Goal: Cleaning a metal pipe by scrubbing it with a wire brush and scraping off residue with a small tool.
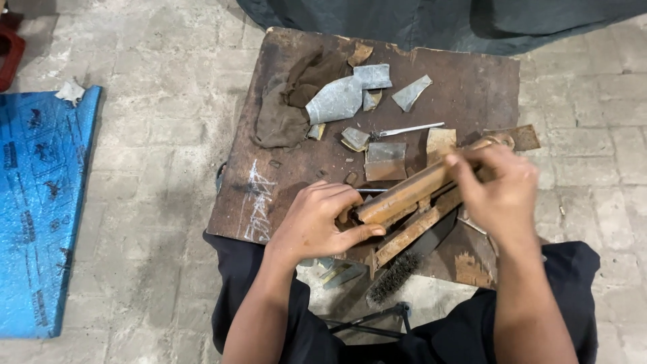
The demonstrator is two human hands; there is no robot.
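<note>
1. Left hand (317,226): curled shut around the near end of a rusty metal bar (411,192), thumb lying along its underside, just off the near edge of the wooden board (472,87).
2. Right hand (499,189): fingers closed over the far end of the same bar, above the board's right side; whether anything else sits in the palm cannot be told.
3. Rusty metal bar: slanted, lower at the left hand and higher at the right, held over the board's near right part.
4. Second rusty strip (418,229): just under the bar, on the same slant, resting on the board's near edge.
5. Wire brush (397,273): dark bristles, poking out past the near edge of the board, below the strip.
6. Flat metal plate (385,160): on the board's middle, just beyond the bar.
7. Thin pointed tool (408,129): beyond the plate, lying across the board.
8. Grey sheet-metal scraps (347,94): towards the board's far side, several pieces close together.
9. Brown rag (286,108): crumpled on the board's far left corner, touching the scraps.
10. Blue sheet (40,202): on the brick floor, well apart to the left of the board.
</note>
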